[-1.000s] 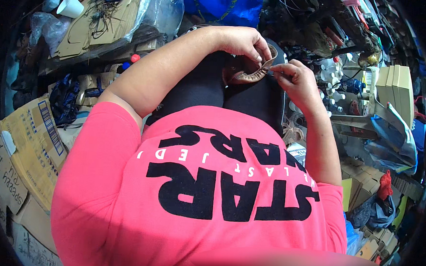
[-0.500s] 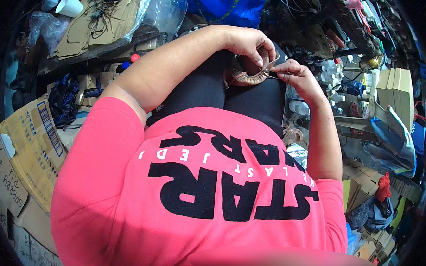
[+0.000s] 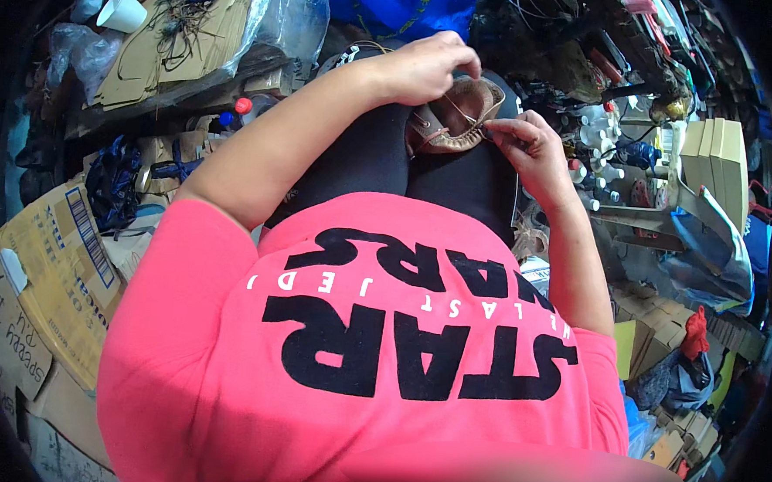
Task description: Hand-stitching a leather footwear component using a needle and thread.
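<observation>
A brown leather shoe (image 3: 448, 142) rests on my lap between the thighs, its opening facing up. Gathered stitches run along its rim, and a reddish lace or cord lies on its left side. My left hand (image 3: 434, 69) is above the shoe's far left side, fingers curled closed on a thin light thread (image 3: 456, 105) that stretches down to the stitched edge. At the right rim my right hand (image 3: 535, 151) is closed, thumb and fingers pinched against the seam. What sits between those fingertips is too small to make out.
Cardboard sheets (image 3: 137, 75) with dark threads on them lie at far left, beside a white cup (image 3: 123, 11). A blue bag (image 3: 407, 11) is ahead. Several small bottles (image 3: 597, 134) stand at right, near stacked tan boxes (image 3: 713, 171). A cardboard box (image 3: 57, 267) is at left.
My left hand has moved from inside the shoe's opening up and to the left, drawing the thread out. My right hand has stayed at the right rim, shifting slightly.
</observation>
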